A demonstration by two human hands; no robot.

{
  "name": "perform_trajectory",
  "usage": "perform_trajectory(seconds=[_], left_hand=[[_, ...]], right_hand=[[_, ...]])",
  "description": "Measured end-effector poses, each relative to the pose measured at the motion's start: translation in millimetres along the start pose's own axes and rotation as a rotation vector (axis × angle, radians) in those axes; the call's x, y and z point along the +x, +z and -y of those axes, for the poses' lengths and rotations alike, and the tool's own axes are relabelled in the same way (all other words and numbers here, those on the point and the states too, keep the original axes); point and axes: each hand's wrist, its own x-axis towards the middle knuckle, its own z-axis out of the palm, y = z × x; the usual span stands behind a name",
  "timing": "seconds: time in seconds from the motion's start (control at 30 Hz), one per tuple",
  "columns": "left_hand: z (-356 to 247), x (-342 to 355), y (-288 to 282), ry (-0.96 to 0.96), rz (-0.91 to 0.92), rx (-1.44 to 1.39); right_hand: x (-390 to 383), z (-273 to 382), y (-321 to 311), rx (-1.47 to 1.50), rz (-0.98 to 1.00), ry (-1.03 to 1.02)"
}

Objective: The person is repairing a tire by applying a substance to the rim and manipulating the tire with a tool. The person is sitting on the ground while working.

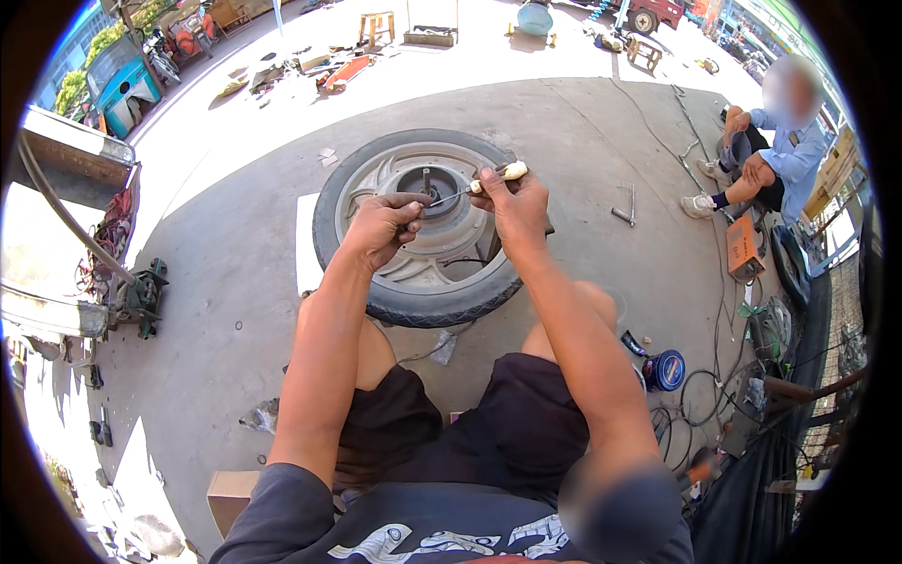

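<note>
My right hand (519, 211) is closed round a thin-shafted tool (513, 171) with a cream handle, which looks like a screwdriver. Its metal shaft slants down to the left, toward my left hand (383, 228). There the thumb and fingers are pinched together at the shaft's tip; whether they also hold something small I cannot make out. Both hands are above a motorcycle-type wheel (399, 256), lying flat with its black tyre (442, 312) on. A short axle stands up from its grey hub, and a dark cable (462, 260) lies across the lower spokes.
A white sheet (307, 246) lies under the wheel's left edge. To the right are a T-shaped tool (625, 209), a blue tub (665, 370), an orange box (744, 249) and loose cables (719, 329). A person (785, 155) sits at the far right. Metal machinery (141, 296) stands left.
</note>
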Motion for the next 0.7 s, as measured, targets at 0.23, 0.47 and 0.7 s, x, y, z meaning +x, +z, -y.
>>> perform_trajectory(seconds=[0.23,0.47,0.7], left_hand=[[0.3,-0.6,4.7,-0.01,0.012,0.006],[1.5,1.9,0.6,-0.03,0.087,0.02],[-0.8,-0.9,1.5,0.006,0.088,0.124]], right_hand=[[2.2,-1.6,-3.3,0.02,0.02,0.0],[0.4,-0.1,-4.3,0.031,0.04,0.018],[1.3,0.0,-6.6,0.026,0.069,0.071]])
